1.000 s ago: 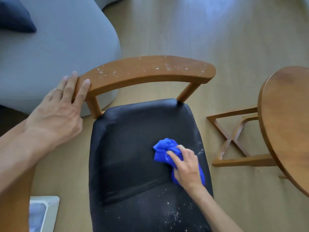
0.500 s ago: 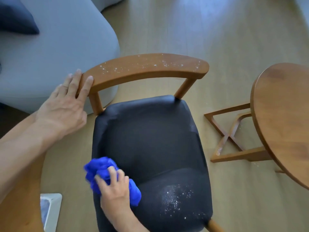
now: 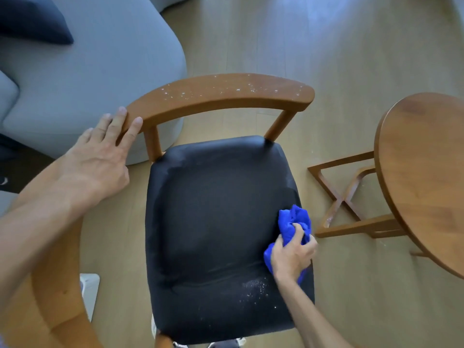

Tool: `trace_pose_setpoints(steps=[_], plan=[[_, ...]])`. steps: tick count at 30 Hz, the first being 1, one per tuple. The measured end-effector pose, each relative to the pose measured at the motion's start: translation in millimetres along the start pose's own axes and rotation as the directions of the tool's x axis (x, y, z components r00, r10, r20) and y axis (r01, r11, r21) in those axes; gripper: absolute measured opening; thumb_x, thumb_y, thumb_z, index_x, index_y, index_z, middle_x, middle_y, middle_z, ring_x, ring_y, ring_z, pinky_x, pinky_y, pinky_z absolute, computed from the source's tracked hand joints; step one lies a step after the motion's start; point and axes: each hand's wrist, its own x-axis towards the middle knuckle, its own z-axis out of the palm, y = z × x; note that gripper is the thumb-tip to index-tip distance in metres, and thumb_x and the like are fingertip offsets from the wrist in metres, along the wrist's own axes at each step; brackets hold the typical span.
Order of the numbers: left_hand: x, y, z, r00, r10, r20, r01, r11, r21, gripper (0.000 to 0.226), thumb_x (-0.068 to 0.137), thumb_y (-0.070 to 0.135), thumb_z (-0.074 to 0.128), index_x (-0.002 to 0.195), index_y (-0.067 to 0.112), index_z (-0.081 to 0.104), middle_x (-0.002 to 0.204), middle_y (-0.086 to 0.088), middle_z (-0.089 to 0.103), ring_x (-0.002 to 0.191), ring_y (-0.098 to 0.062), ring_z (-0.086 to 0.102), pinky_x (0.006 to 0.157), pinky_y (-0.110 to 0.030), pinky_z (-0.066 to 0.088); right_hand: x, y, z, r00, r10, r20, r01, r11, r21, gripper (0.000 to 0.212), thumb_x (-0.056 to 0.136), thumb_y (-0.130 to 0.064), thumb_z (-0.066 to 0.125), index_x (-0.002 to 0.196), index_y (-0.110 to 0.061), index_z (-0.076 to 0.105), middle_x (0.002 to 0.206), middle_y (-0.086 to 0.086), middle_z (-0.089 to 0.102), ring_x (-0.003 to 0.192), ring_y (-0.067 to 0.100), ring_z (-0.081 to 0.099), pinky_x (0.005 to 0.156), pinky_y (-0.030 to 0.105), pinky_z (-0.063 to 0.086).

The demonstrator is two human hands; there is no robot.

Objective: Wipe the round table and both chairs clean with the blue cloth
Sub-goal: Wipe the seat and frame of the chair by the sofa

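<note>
The chair (image 3: 226,222) stands on a pale wood floor (image 3: 339,59), its black seat facing up and its curved wooden backrest (image 3: 221,96) at the far edge. Bare floor lies beyond the backrest and along the seat's right edge, up to the crossed wooden base (image 3: 346,197) of the round table (image 3: 426,177), whose rim stands near the seat's right side without touching it. A grey sofa (image 3: 88,79) sits just behind the backrest's left end, with a dark cushion (image 3: 32,21) at its far left corner. A curved wooden rail (image 3: 57,285), seemingly another chair's, fills the near left corner.

The blue cloth (image 3: 293,224) lies bunched at the seat's right edge, about midway along it. The right hand (image 3: 292,254) grips it from above, fingers curled into the folds, the forearm reaching in from the near right. White specks (image 3: 253,290) dot the seat just short of that hand, near the front right corner, and more specks are scattered along the top of the backrest.

The left hand (image 3: 100,156) rests against the backrest's left end, fingers straight and together, clasping nothing, the arm stretched in from the left.
</note>
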Motion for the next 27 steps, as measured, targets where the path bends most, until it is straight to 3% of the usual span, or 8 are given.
trace_pose_setpoints(steps=[4,7,9,12,15,19,23,27], plan=[[-8.3,-2.2,-4.0,1.000,0.006,0.010,-0.006,1.000,0.014,0.079,0.092,0.024,0.037,0.150,0.021,-0.017,0.159,-0.007,-0.017,0.147,-0.028,-0.001,0.117,-0.040,0.011,-130.0,-79.5,31.3,0.878,-0.336,0.341,0.323,0.942,0.096,0.056,0.046,-0.018,0.081,0.098,-0.025,0.063,0.109,0.015,0.057,0.076,0.034,0.055,0.062,0.039,0.048],[-22.7,-11.4,-0.4,1.000,0.025,0.005,-0.025,0.997,0.078,0.078,0.091,0.025,0.038,0.151,0.019,-0.011,0.160,-0.008,-0.010,0.146,-0.028,0.005,0.116,-0.042,0.018,-204.9,-101.3,49.2,0.427,-0.655,0.624,0.719,0.664,0.204,0.064,0.028,-0.039,0.079,0.088,-0.039,0.056,0.105,0.001,0.050,0.070,0.019,0.054,0.057,0.026,0.046],[-29.9,-18.0,0.7,1.000,0.029,0.009,-0.030,0.996,0.090,0.077,0.090,0.024,0.039,0.152,0.017,-0.006,0.160,-0.009,-0.005,0.146,-0.029,0.008,0.115,-0.044,0.022,-211.0,-88.8,45.2,0.109,-0.755,0.647,0.909,0.339,0.243,0.034,0.056,-0.043,0.072,0.087,-0.042,0.059,0.102,-0.002,0.049,0.073,0.018,0.050,0.062,0.027,0.047],[-31.3,-22.9,2.4,0.999,0.030,0.012,-0.031,0.996,0.082,0.078,0.090,0.025,0.039,0.152,0.018,-0.006,0.161,-0.007,-0.004,0.146,-0.029,0.008,0.114,-0.044,0.025,-160.4,-39.1,28.7,-0.136,-0.797,0.589,0.952,0.058,0.300,0.029,0.078,-0.024,0.051,0.102,-0.038,0.060,0.117,0.005,0.053,0.085,0.025,0.050,0.069,0.033,0.044],[-30.3,-23.3,4.9,0.999,0.041,0.005,-0.041,0.995,0.089,0.077,0.090,0.026,0.037,0.151,0.018,-0.009,0.161,-0.007,-0.004,0.146,-0.028,0.009,0.113,-0.044,0.026,-66.8,6.0,-5.2,-0.032,-0.829,0.559,0.980,0.085,0.182,0.040,0.071,-0.014,0.061,0.108,-0.031,0.060,0.120,0.010,0.056,0.092,0.029,0.055,0.069,0.034,0.045],[-32.2,-23.2,3.2,0.999,0.036,0.005,-0.036,0.996,0.080,0.076,0.090,0.026,0.036,0.152,0.018,-0.008,0.161,-0.007,-0.005,0.146,-0.027,0.007,0.113,-0.044,0.026,15.0,61.3,-56.3,0.478,-0.678,0.558,0.810,0.587,0.020,0.056,0.055,-0.001,0.072,0.100,-0.028,0.053,0.115,0.015,0.056,0.092,0.038,0.060,0.068,0.041,0.053],[-31.1,-18.7,-1.7,0.999,0.037,0.030,-0.039,0.996,0.080,0.076,0.090,0.028,0.034,0.151,0.018,-0.011,0.160,-0.007,-0.009,0.147,-0.027,0.004,0.114,-0.042,0.024,-3.3,57.1,-51.3,0.765,-0.420,0.488,0.523,0.847,-0.091,0.038,0.060,0.003,0.063,0.095,-0.014,0.059,0.115,0.010,0.045,0.099,0.037,0.051,0.080,0.044,0.048],[-31.2,-17.9,-2.8,0.999,0.031,0.011,-0.032,0.996,0.084,0.077,0.089,0.027,0.036,0.152,0.015,-0.007,0.160,-0.009,-0.007,0.146,-0.028,0.005,0.112,-0.042,0.027,-98.9,17.2,-17.8,0.696,-0.470,0.543,0.575,0.818,-0.028,0.038,0.056,-0.008,0.064,0.091,-0.020,0.056,0.111,0.008,0.048,0.088,0.030,0.053,0.068,0.037,0.048]])
